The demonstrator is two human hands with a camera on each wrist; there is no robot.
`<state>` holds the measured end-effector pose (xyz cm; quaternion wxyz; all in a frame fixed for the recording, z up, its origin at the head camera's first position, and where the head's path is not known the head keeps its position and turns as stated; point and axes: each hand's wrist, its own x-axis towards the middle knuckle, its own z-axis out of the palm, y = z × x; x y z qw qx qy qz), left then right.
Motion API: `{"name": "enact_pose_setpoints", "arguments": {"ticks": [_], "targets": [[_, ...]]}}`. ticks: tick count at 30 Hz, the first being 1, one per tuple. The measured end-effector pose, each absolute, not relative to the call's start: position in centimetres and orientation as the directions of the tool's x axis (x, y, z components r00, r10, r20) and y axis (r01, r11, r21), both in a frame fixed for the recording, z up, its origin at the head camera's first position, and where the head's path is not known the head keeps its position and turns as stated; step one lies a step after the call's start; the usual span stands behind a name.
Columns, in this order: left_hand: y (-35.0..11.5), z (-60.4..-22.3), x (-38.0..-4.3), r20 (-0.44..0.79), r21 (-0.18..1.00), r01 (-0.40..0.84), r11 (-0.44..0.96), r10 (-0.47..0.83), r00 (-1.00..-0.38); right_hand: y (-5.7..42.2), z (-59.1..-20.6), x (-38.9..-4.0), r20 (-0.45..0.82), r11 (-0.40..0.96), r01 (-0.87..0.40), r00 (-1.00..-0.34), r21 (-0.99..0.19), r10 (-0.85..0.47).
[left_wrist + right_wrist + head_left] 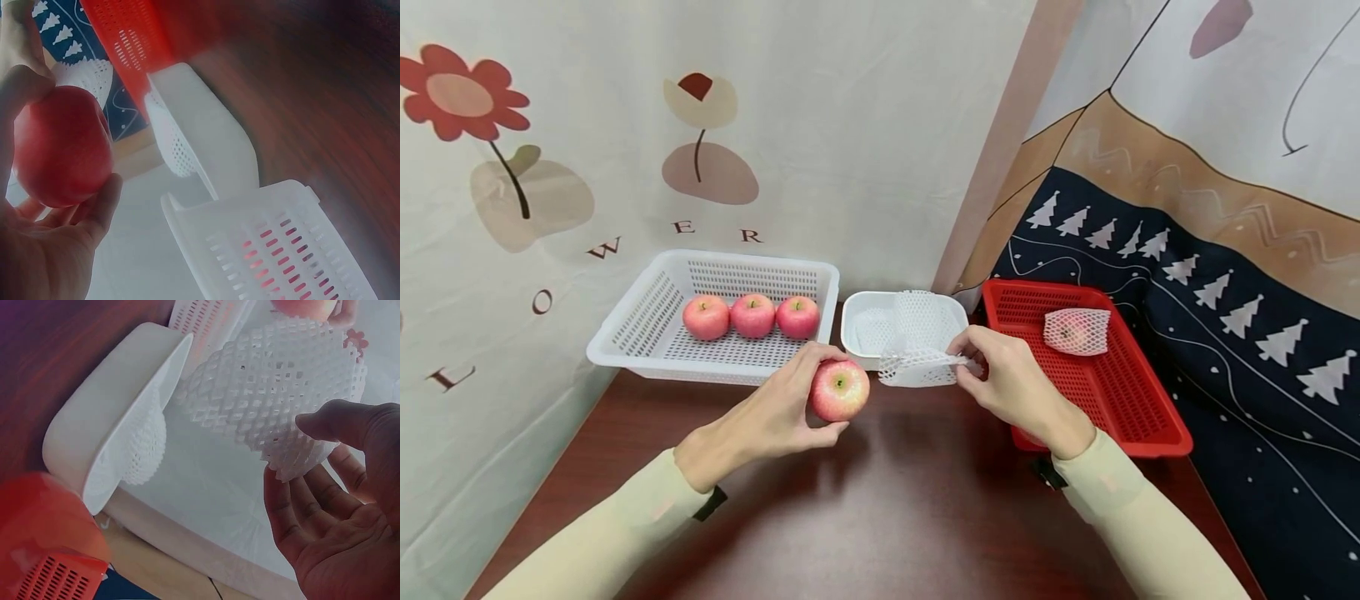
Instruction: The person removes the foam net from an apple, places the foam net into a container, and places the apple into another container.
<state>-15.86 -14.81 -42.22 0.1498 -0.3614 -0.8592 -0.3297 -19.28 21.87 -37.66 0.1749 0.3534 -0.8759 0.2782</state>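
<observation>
My left hand (pixel 778 412) grips a red apple (pixel 840 390), thumb below and fingers over its far side. In the left wrist view the same apple (pixel 62 147) sits against the curled fingers. To the right, my right hand (pixel 1011 383) pinches one end of a white foam net sleeve (pixel 917 368). The sleeve (pixel 275 381) hangs flattened between thumb and fingers in the right wrist view, apart from the apple. Behind the hands stands a small white tray (pixel 852 337) holding more foam nets (pixel 916 315).
A white basket (pixel 625 350) at the back left holds three apples (pixel 752 317). On the right, a red basket (pixel 1120 417) contains one apple in a foam net (pixel 1077 332). Printed curtains hang behind the dark wooden table (pixel 880 517).
</observation>
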Motion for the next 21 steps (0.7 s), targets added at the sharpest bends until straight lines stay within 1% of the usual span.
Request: {"name": "enact_pose_setpoints", "arguments": {"ticks": [8,17,21], "targets": [[-15.0,-42.3,-15.8,0.503,0.447,0.721,0.530,0.517,-0.692,21.8,-37.2,-20.5,0.486,0.608,-0.689,-0.718,-0.395,-0.498],[-15.0,-42.3,-15.7,0.496,0.444,0.713,0.542,0.514,-0.699,21.4,-36.5,-22.0,0.418,0.637,-0.616,-0.786,-0.464,-0.456],[-15.0,-42.3,-15.6,0.492,0.445,0.710,0.546,0.513,-0.703,21.1,-36.2,-22.8,0.404,0.660,-0.592,-0.803,-0.462,-0.437]]}}
